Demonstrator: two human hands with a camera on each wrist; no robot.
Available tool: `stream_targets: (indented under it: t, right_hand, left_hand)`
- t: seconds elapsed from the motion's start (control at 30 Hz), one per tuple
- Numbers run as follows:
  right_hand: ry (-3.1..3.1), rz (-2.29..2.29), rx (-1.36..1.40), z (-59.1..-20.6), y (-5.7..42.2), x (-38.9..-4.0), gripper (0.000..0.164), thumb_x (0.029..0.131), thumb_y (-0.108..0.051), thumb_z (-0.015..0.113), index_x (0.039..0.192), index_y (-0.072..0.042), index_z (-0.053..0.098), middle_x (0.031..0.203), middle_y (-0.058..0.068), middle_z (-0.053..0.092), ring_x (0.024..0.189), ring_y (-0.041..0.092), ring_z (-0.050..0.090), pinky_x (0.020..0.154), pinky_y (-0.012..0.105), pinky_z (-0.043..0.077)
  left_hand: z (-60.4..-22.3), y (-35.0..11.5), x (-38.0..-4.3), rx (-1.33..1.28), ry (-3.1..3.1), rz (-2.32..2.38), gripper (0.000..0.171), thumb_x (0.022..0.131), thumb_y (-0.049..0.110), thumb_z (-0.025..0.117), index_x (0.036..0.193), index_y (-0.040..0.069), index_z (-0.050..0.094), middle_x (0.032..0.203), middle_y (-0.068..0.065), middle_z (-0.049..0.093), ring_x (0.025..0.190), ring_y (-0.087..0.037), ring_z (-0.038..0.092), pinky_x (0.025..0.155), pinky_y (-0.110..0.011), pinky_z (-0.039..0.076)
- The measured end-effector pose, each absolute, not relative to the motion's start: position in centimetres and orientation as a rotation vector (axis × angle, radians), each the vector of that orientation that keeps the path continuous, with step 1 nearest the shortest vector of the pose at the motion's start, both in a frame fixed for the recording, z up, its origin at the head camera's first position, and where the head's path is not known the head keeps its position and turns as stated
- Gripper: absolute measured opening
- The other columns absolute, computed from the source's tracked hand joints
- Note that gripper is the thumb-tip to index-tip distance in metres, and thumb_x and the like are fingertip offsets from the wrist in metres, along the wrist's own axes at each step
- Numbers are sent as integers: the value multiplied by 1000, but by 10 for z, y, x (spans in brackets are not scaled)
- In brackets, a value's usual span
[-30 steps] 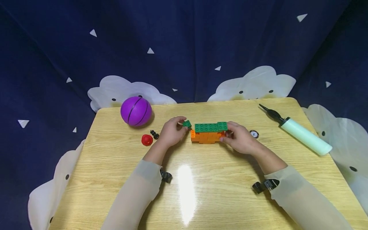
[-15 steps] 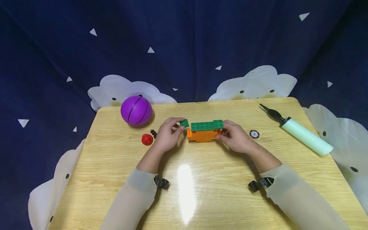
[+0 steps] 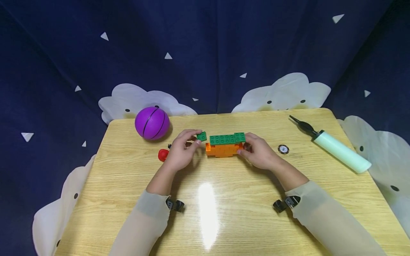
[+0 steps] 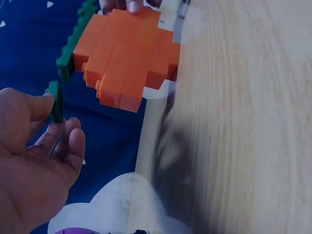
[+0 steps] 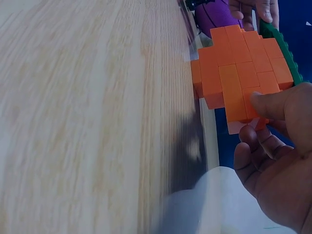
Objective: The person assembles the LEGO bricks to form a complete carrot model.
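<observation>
My left hand (image 3: 181, 151) pinches a small green studded brick (image 3: 201, 136) between thumb and fingers. In the left wrist view that brick (image 4: 56, 102) stands apart from the larger build, just off the end of its green layer. An orange block build (image 3: 224, 150), stepped along its sides, has a row of green studded bricks (image 3: 221, 139) on top. My right hand (image 3: 260, 152) grips the build's right end. In the right wrist view my thumb presses the flat orange face (image 5: 243, 73), with fingers curled behind its lower end.
A purple ball (image 3: 152, 123) sits at the table's back left. Near my left hand lies a red piece (image 3: 162, 155), with a small black piece (image 3: 169, 146) mostly hidden. A round chip (image 3: 283, 149) and a pale green hand pump (image 3: 341, 151) lie to the right on the wooden table (image 3: 243, 209).
Both hands have shifted left, carrying the build and the small green brick. My left hand now covers most of the black piece and part of the red one.
</observation>
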State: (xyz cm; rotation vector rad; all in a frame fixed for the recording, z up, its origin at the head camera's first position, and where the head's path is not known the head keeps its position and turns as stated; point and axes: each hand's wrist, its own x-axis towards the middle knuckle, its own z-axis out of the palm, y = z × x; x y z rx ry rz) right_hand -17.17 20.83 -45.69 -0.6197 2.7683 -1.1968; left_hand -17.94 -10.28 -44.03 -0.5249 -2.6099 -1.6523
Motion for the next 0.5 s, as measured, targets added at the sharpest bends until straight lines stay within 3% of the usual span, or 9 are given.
stream_targets:
  t: [0.33,0.5]
  right_hand:
    - [2785,-1171,-633,-455,207,-171,33,97,-11,74,129,-9,67,126,7,60,87,21,57,71,33,50]
    - [2793,-1163,-642,-455,207,-171,33,97,-11,74,129,-10,67,125,7,59,87,20,56,71,34,50]
  left_hand:
    - [-434,-97,-178,-600,-2595,-1639,33,103,11,65,136,14,68,136,0,60,115,-32,61,97,-44,53]
    - [-432,-95,-176,-612,-2620,-1615,34,103,11,65,136,14,68,137,-1,59,114,-29,62,98,-44,52]
